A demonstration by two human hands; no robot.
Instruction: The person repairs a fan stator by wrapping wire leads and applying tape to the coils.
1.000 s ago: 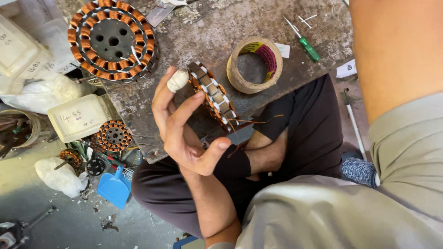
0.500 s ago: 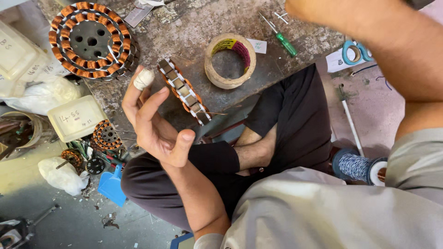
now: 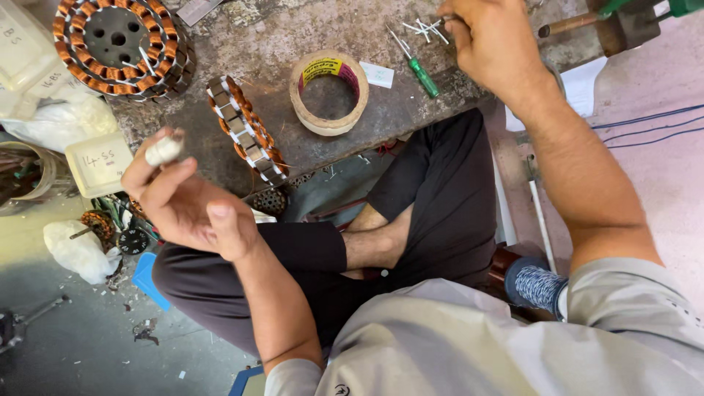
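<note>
My left hand [image 3: 187, 202] hovers over my lap with its fingers loosely spread and nothing in it; one finger wears a white bandage [image 3: 164, 150]. Just to its right a copper-wound stator ring [image 3: 246, 132] stands on edge on the grey workbench [image 3: 286, 29], apart from the hand. My right hand [image 3: 491, 44] reaches to the bench's far side, its fingers pinched on a small metal pin among several loose pins [image 3: 422, 28]. I sit cross-legged in dark trousers [image 3: 433, 198].
On the bench lie a roll of tape [image 3: 328, 92], a green-handled screwdriver [image 3: 419, 70] and a large copper-wound stator [image 3: 117, 44]. White plastic boxes [image 3: 99, 165], a plastic bag [image 3: 73, 249] and small motor parts [image 3: 132, 238] crowd the left. A wooden-handled tool [image 3: 587, 22] and blue wires [image 3: 645, 121] sit at the right.
My right arm has swung down to the far bench edge and pinched into the pins. My left hand has drawn back from the standing stator ring toward my lap.
</note>
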